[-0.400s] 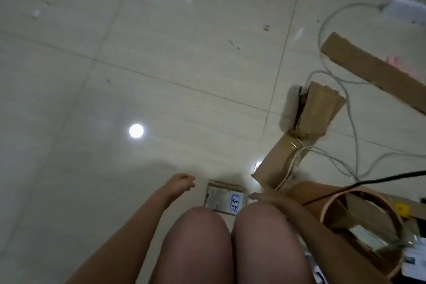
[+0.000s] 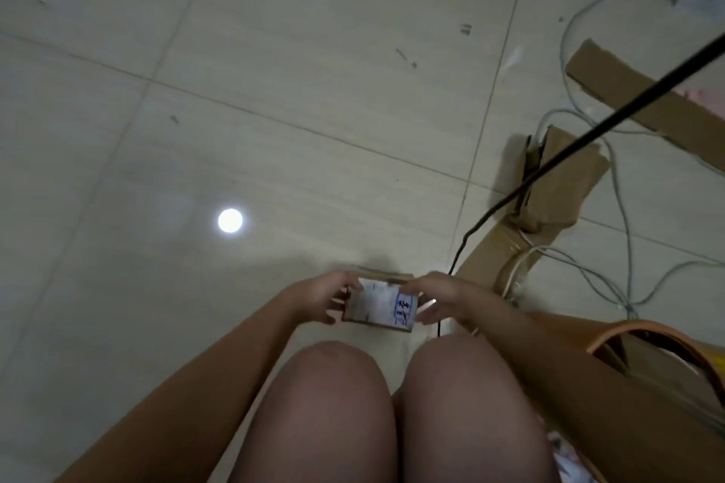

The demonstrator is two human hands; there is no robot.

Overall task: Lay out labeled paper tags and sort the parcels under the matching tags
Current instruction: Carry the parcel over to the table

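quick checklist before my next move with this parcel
1. Grip on the parcel: the left hand and right hand hold its ends: ok.
2. The label with blue writing faces up: ok.
3. Writing legible: cannot tell, too blurred.
4. Matching paper tag laid on the floor: not ok, none in view.
5. The black cable kept away from the parcel: not ok, it hangs down beside the right hand.

Brown parcel (image 2: 378, 302) — white label, blue writing — pale grey-beige tiled floor (image 2: 235, 110)
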